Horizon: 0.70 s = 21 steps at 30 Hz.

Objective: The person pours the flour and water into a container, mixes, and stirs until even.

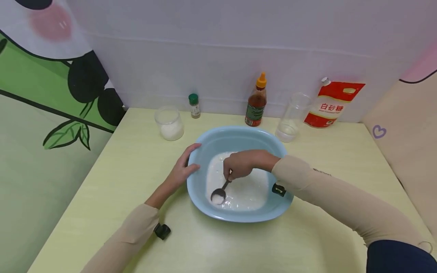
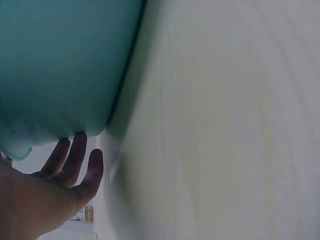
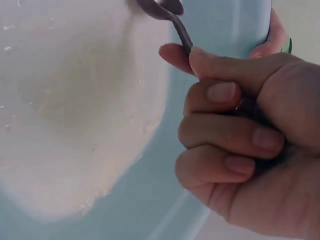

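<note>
A light blue plastic basin (image 1: 235,137) stands on the table with a shallow layer of milky white liquid (image 1: 250,191) in it. My left hand (image 1: 178,171) grips its left side, with the thumb over the rim; in the left wrist view the fingers (image 2: 77,152) reach along the outer wall. Over the liquid, my right hand (image 1: 243,163) holds a dark, round-bowled spoon (image 1: 218,196) by its handle, fingers curled tightly round it. The spoon's bowl is low at the liquid, towards the near left, with white stuff in it.
Behind the basin stand a glass jar (image 1: 172,131) of white powder, a small green-capped bottle (image 1: 194,106), a sauce bottle (image 1: 256,106), a tall clear glass (image 1: 288,127) with some liquid, and a red and white sugar pouch (image 1: 329,106). A wall of cloth closes the table's back.
</note>
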Each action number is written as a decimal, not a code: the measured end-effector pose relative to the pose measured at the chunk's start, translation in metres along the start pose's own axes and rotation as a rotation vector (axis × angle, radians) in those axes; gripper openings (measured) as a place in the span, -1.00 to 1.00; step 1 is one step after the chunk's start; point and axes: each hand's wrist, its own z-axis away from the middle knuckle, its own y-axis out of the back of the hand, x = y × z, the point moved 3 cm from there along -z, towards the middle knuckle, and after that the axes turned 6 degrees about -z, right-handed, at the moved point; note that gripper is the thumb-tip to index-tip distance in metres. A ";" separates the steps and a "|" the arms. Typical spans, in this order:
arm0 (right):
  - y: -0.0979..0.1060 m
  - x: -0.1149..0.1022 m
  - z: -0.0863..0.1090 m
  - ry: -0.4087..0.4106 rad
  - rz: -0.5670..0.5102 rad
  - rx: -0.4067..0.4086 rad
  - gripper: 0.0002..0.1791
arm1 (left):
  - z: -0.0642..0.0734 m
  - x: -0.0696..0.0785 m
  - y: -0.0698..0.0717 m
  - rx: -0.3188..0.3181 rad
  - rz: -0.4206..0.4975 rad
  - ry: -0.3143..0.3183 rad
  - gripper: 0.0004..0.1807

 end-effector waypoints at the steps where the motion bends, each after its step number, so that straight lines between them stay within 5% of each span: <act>1: 0.001 -0.001 -0.003 0.000 0.008 0.039 -0.78 | 0.000 0.000 0.000 0.001 0.001 -0.001 -0.23; 7: 0.015 0.003 -0.010 -0.110 0.132 0.273 -0.81 | -0.001 -0.002 -0.002 0.002 0.012 -0.003 -0.22; 12: 0.027 0.022 -0.003 -0.321 0.218 0.392 -0.87 | -0.002 -0.003 -0.004 -0.003 0.014 -0.009 -0.23; 16: 0.032 0.034 0.012 -0.465 0.269 0.383 -0.86 | -0.003 -0.004 -0.004 -0.011 0.019 -0.004 -0.23; 21: 0.032 0.036 0.036 -0.504 0.331 0.304 -0.86 | -0.003 -0.004 -0.003 -0.003 0.020 0.005 -0.24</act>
